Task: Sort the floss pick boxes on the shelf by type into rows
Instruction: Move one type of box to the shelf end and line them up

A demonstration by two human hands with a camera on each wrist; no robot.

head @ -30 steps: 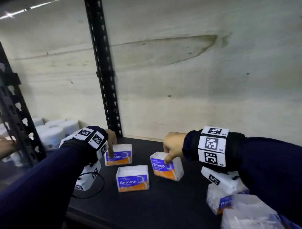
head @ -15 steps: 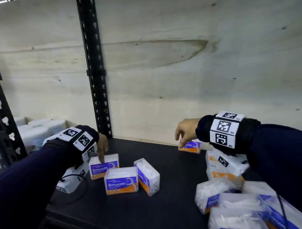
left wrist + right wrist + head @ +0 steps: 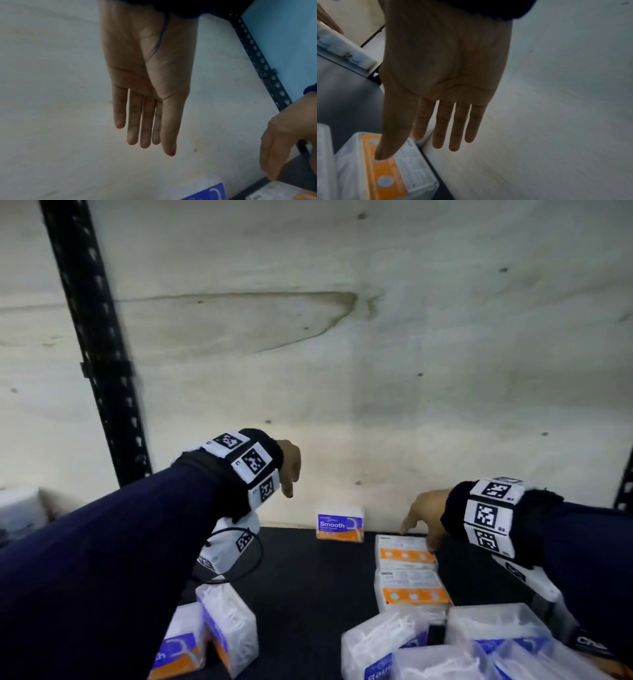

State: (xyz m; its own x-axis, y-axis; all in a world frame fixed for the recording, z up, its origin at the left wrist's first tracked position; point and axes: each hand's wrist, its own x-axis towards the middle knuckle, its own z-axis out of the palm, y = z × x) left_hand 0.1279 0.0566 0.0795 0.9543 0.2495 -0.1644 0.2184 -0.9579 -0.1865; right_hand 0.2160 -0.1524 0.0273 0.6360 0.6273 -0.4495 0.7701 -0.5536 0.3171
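Observation:
One "Smooth" floss pick box (image 3: pixel 339 526) stands upright against the back wall of the dark shelf (image 3: pixel 308 594). To its right, two boxes lie back label up, one behind the other (image 3: pixel 404 550) (image 3: pixel 411 587). My right hand (image 3: pixel 416 529) is over the rear one with straight fingers, and its thumb tip (image 3: pixel 380 155) touches that box (image 3: pixel 388 173). My left hand (image 3: pixel 289 484) hangs in the air left of the upright box, fingers (image 3: pixel 145 121) straight, holding nothing. Two more boxes (image 3: pixel 227 633) (image 3: pixel 178 645) stand at the front left.
A heap of clear floss pick boxes (image 3: pixel 462 645) fills the front right of the shelf. A black perforated upright (image 3: pixel 99 364) stands at the left, with white tubs (image 3: pixel 17 508) beyond it. The plywood back wall (image 3: pixel 376 371) closes the rear.
My right hand let go of the Smooth box at the back wall and dropped onto the flat-lying box. My left hand lifted off the left boxes and moved up and right.

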